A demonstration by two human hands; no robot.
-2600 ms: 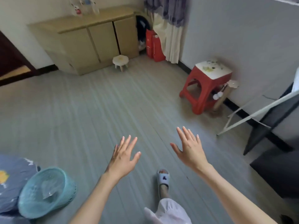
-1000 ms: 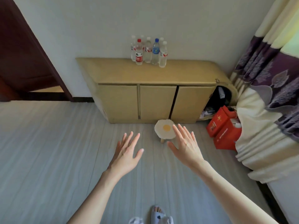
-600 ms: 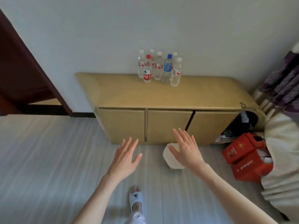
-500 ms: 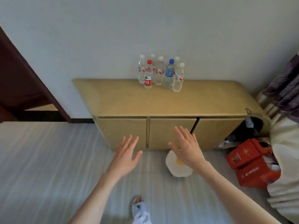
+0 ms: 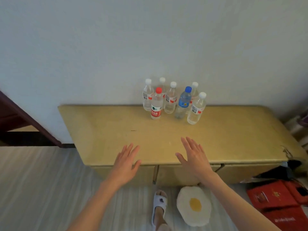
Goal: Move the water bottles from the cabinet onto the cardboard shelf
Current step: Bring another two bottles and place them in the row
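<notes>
Several clear water bottles stand upright in a cluster at the back of the low yellow cabinet (image 5: 106, 130), against the wall. A red-capped bottle (image 5: 156, 105) is at the front left, a blue-capped bottle (image 5: 183, 104) at the middle right, a white-capped bottle (image 5: 196, 109) at the front right. My left hand (image 5: 125, 161) and my right hand (image 5: 194, 155) hover open, palms down, over the cabinet's front edge, well short of the bottles. Both hold nothing. The cardboard shelf is out of view.
A fried-egg-shaped stool (image 5: 194, 205) stands on the floor beside my slippered foot (image 5: 160, 207), just before the cabinet doors. Red bags (image 5: 275, 200) lie at the lower right. A dark door frame (image 5: 25, 124) is at the left.
I have turned from the room and walked up to the cabinet. The bottles are now much nearer, and both open hands have come over the cabinet's front edge.
</notes>
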